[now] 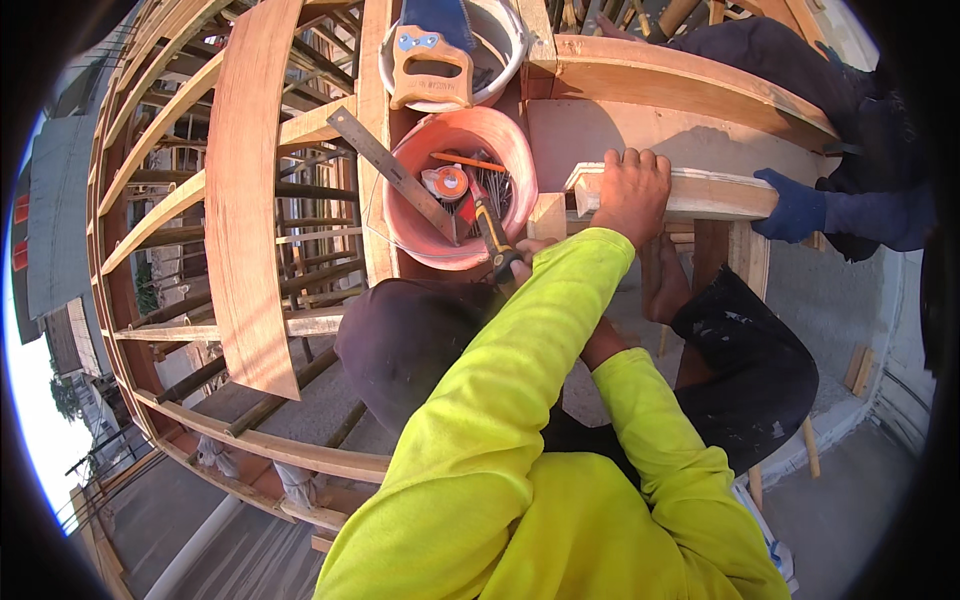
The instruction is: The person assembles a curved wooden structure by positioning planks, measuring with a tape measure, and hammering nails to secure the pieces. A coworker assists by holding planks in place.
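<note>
My arms cross, the left over the right. My left hand [632, 192] is closed over the near end of a short, thick wooden piece [710, 192]. A co-worker's blue-gloved hand [790, 205] holds that piece's far end. Partly hidden behind my left sleeve, my right hand [528, 258] has its fingers closed round a tool with a black-and-yellow handle [492, 232] at the rim of a pink bucket [408, 235]. The tool's head cannot be made out. Inside the bucket are nails, an orange-and-white tape measure [446, 182], an orange pencil [468, 160] and a metal square [385, 165].
A white bucket [512, 45] with a wooden-handled handsaw [432, 68] stands beyond the pink one. A long plank [247, 200] lies across the curved timber frame [160, 200] at left, which has open gaps. My bent knees flank the work; the co-worker sits at right.
</note>
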`<act>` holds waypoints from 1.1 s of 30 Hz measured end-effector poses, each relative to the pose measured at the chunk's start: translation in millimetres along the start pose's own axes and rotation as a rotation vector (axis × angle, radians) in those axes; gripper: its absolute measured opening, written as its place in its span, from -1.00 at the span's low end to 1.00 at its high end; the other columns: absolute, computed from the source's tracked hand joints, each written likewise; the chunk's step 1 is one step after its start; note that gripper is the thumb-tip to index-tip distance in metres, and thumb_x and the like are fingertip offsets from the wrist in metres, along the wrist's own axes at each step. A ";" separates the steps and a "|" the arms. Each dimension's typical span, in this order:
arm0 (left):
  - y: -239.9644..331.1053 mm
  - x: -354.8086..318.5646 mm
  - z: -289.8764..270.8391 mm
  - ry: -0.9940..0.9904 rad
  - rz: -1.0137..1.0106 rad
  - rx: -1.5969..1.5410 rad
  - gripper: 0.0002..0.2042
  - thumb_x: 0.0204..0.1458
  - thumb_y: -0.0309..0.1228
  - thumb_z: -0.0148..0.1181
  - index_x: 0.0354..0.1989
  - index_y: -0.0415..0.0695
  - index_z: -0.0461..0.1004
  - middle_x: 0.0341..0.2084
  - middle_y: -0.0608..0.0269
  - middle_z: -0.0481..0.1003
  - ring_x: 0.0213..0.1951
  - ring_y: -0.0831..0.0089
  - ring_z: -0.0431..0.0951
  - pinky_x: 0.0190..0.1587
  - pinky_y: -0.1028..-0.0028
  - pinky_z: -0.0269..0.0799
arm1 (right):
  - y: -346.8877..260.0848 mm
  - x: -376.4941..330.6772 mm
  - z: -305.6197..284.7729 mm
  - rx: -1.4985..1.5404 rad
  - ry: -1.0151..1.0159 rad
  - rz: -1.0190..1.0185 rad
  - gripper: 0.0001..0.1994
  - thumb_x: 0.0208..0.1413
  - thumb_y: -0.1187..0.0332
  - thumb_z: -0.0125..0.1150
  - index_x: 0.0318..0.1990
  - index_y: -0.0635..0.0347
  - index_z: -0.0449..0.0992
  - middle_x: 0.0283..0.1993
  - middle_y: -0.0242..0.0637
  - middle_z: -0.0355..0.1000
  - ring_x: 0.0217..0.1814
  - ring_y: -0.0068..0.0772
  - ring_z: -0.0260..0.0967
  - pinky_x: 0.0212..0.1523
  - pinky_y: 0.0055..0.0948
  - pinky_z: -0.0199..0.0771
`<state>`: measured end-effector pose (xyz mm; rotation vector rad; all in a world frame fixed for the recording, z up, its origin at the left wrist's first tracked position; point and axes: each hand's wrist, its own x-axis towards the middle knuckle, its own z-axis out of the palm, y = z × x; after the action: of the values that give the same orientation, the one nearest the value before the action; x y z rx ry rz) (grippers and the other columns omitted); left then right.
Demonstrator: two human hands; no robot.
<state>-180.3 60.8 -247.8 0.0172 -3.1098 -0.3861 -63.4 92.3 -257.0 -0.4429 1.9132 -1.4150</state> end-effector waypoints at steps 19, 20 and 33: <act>-16.0 26.3 -32.2 -0.349 0.003 -0.274 -0.24 -0.08 0.12 0.41 0.12 -0.26 0.41 0.02 -0.06 0.56 0.13 0.06 0.54 0.15 0.05 0.41 | 13.5 -14.5 22.9 0.054 0.027 -0.398 -0.50 0.12 0.35 0.32 0.22 0.19 0.40 0.25 -0.01 0.35 0.33 0.01 0.29 0.29 -0.12 0.32; -22.6 32.2 -37.3 -0.387 0.017 -0.336 -0.20 -0.05 0.14 0.37 0.18 -0.30 0.38 0.06 -0.14 0.54 0.16 0.01 0.52 0.20 0.08 0.39 | 4.3 -15.6 21.6 0.086 0.042 -0.436 -0.51 0.08 0.33 0.38 0.17 0.20 0.43 0.19 0.02 0.40 0.28 0.08 0.32 0.25 -0.09 0.37; -44.6 62.0 -52.3 -0.622 0.304 -0.233 -0.28 -0.03 -0.08 0.39 0.26 -0.27 0.39 0.10 -0.11 0.52 0.17 0.08 0.52 0.26 0.25 0.35 | -71.0 -166.9 -61.5 0.563 0.209 -0.054 -0.50 0.24 0.57 0.13 0.35 0.31 0.32 0.35 -0.02 0.34 0.16 -0.31 0.47 0.08 -0.33 0.55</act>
<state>-241.4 4.1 -207.7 -0.6965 -3.5325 -0.8848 -0.9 217.0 -125.7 -0.0769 1.5614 -2.0092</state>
